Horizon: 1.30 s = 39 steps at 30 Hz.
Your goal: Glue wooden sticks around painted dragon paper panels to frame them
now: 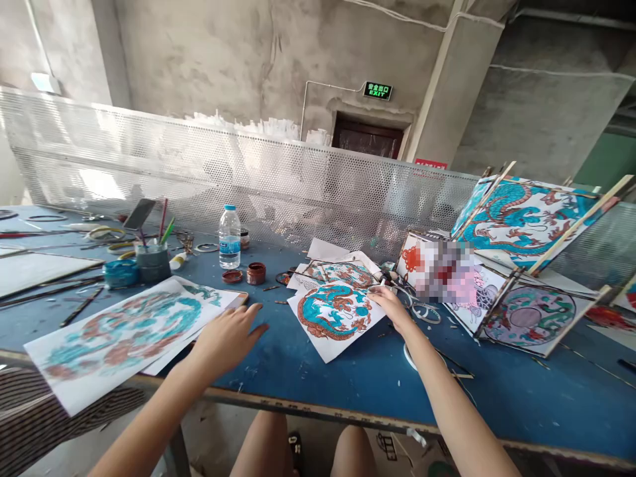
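Observation:
My left hand [224, 339] is held over the blue table with its fingers apart and nothing in them. Beside it lies a large white sheet [119, 338] with blurry teal and brown paint marks, partly over other papers. My right hand [390, 303] pinches the upper right corner of a dragon painting [338, 313], a white sheet with a round blue and brown dragon. That painting lies tilted toward me, in front of another dragon picture [342, 271] on a pile of papers. Two open pots of brown paint, one a jar [256, 273], sit between my hands, farther back.
A water bottle [229, 237] stands behind the paint jar. To the left are a brush cup [152, 260] and a teal paint jar [120, 273]. Wooden-framed lanterns with painted panels [527, 218] stand at right. A perforated metal screen [278, 179] runs along the back.

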{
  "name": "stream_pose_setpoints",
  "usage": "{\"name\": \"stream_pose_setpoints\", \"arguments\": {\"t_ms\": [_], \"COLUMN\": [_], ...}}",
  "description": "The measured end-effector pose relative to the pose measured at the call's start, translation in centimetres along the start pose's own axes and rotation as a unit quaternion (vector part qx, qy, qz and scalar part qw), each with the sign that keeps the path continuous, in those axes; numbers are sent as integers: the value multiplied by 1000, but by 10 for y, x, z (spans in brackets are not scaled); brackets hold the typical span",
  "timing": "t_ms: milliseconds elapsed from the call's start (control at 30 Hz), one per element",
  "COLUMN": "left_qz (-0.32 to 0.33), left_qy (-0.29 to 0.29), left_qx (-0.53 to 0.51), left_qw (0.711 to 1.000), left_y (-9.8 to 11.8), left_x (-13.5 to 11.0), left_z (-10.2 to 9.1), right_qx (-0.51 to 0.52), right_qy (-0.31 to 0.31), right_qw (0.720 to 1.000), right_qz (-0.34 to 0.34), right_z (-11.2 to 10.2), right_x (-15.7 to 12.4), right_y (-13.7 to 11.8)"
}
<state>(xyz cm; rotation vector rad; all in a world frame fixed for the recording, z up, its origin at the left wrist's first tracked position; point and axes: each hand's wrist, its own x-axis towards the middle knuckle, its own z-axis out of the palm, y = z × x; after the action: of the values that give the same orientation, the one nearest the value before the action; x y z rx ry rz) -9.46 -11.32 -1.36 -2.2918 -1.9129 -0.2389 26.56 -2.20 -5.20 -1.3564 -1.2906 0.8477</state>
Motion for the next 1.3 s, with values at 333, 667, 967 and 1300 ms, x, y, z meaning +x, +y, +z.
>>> {"name": "stream_pose_setpoints", "arguments": {"t_ms": [333, 667, 967, 1300], "left_qz": [-183, -232, -198, -222], "left_qy": [140, 68, -34, -56], "left_qx": [1, -43, -29, -30], "left_qw": [973, 969, 979, 973], "left_y": [-11, -38, -52, -46], "left_x": [-76, -27, 30, 52], "left_z": [36, 19, 11, 12], "right_qx": [-69, -92, -112, -123], "right_qy": [-29, -29, -34, -23], "right_qw": [997, 994, 992, 992], "right_qz": [-20, -40, -35, -13], "right_z": [2, 2, 6, 8], "right_x": [9, 11, 7, -4], "right_y": [20, 26, 22, 1]}}
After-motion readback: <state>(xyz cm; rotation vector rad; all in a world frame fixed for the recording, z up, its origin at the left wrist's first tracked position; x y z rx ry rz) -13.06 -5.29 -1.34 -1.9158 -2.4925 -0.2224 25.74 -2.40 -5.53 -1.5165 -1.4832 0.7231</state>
